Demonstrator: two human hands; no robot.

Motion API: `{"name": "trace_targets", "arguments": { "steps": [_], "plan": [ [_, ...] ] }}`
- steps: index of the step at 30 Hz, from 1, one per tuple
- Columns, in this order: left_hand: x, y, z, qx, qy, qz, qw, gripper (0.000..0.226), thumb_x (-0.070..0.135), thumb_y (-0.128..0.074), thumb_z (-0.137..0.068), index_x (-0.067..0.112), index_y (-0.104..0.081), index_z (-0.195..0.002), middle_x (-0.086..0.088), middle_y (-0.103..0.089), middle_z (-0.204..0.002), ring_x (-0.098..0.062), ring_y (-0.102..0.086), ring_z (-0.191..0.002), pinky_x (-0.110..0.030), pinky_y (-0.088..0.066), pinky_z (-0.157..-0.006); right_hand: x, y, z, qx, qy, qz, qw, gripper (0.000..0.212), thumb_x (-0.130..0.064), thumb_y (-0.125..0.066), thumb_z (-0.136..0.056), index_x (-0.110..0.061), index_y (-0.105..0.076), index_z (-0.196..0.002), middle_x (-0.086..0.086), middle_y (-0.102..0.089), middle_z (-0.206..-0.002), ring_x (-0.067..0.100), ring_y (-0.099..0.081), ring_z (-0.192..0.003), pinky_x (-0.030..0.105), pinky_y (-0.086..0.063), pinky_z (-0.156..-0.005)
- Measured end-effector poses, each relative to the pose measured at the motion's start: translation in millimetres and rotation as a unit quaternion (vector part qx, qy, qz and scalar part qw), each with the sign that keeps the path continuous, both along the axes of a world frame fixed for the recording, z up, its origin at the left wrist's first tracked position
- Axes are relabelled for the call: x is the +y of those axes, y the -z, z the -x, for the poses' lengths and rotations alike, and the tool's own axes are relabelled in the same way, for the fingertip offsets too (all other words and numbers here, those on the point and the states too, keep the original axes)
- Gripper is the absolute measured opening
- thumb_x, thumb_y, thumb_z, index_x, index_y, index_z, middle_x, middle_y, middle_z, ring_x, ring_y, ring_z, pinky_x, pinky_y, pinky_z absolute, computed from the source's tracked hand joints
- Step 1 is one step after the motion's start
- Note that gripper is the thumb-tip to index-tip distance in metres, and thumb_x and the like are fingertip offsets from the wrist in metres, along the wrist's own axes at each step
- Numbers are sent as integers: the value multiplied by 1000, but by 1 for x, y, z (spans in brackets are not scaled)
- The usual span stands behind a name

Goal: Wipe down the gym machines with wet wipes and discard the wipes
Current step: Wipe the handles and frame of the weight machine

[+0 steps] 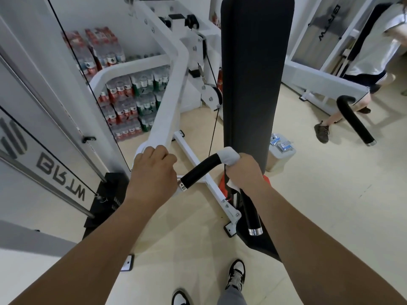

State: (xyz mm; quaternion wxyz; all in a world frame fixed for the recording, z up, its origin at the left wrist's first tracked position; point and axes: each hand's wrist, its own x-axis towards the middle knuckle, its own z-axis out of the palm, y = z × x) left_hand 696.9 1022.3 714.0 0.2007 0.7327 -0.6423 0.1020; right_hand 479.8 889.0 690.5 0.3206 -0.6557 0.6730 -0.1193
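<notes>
left hand clenched round the end of the white machine arm | right hand grasping the wet wipe; wipe wrapped over the black handle bend

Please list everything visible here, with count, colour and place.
near handle: one, black, bent, centre
far handle: one, black, right
wet wipe: one, white, round the near handle's bend
back pad: one, black, upright, centre
machine arm: one, white, left of pad
water bottle packs: many, red and green labels, stacked behind arm
small packets: several, blue-white, on beige box right of pad
other person: one, white shirt, top right
shoes: two, black-white, bottom
left grip: one, holds the machine arm
right grip: one, holds the wet wipe
</notes>
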Motion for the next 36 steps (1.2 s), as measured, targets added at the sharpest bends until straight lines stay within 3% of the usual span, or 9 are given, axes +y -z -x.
{"name": "trace_targets", "arguments": {
  "steps": [3, 7, 11, 16, 22, 27, 32, 34, 36],
  "plan": [
    [2, 0, -1, 11, -1, 3, 1000, 15, 6, -66, -80, 12, -73, -91, -3, -59, -90, -30, -52, -83, -44, -43, -71, 21, 18, 20, 35, 12, 1, 999, 21, -31, -63, -96, -13, -60, -106, -3, -57, -81, 10, -54, -68, 23, -42, -60],
    [1, 3, -2, 14, 0, 13, 1000, 15, 7, -66, -81, 12, -74, -92, -4, -59, -90, -30, -51, -82, -45, -42, -69, 80, 58, 62, 88, -52, -56, 993, 29, -28, -62, -98, -15, -55, -122, -7, -56, -99, 14, -55, -86, 23, -43, -76],
    [0, 4, -1, 9, -2, 7, 1000, 15, 9, -65, -82, 12, -75, -92, -4, -59, -90, -31, -50, -82, -45, -43, -69, 110, 76, 83, 87, 6, -100, 991, 20, -26, -65, -94, -22, -49, -105, -8, -57, -87, 8, -52, -73, 24, -48, -69],
    [-2, 1, 1, 6, -11, -9, 1000, 13, 11, -65, -81, 13, -74, -92, -4, -59, -89, -30, -50, -81, -44, -43, -66, 83, 61, 64, 104, -15, -18, 994, 32, -37, -55, -92, -18, -55, -119, -14, -52, -82, 6, -52, -73, 28, -46, -70],
    [-4, -4, 2, 6, -6, -27, 1000, 17, 12, -66, -78, 12, -73, -94, -4, -60, -90, -29, -52, -80, -39, -40, -65, 4, -7, 0, 95, -62, 89, 990, 25, -17, -66, -90, -17, -54, -113, -3, -57, -85, 19, -57, -77, 31, -45, -68],
    [-7, -5, 2, 13, -14, -34, 999, 23, 8, -66, -74, 13, -72, -96, -3, -60, -89, -29, -53, -81, -38, -39, -65, -11, -48, -25, 275, -332, 142, 891, 26, -15, -61, -92, -19, -54, -116, 0, -58, -86, 21, -59, -76, 38, -54, -68],
    [-6, -4, 0, 29, -8, -34, 999, 31, 21, -46, -79, 14, -72, -94, -2, -61, -88, -28, -54, -81, -37, -38, -65, 32, -48, -86, 393, -571, 213, 688, 14, -15, -52, -95, -22, -56, -108, -4, -50, -75, 22, -56, -67, 34, -35, -53],
    [-6, -6, -1, 44, 2, -25, 999, 41, 30, -39, -78, 14, -73, -93, -2, -63, -88, -29, -56, -80, -37, -38, -65, 50, -41, -99, 413, -592, 219, 657, 15, -9, -48, -93, -19, -52, -84, -4, -45, -68, 21, -52, -63, 31, -32, -51],
    [-5, -7, -2, 67, 7, -11, 998, 44, 26, -37, -76, 12, -74, -94, -4, -64, -88, -29, -57, -78, -36, -40, -63, 50, -38, -97, 406, -594, 228, 656, 17, -7, -48, -92, -19, -50, -80, -5, -40, -65, 21, -50, -64, 31, -37, -54]
  ]
}}
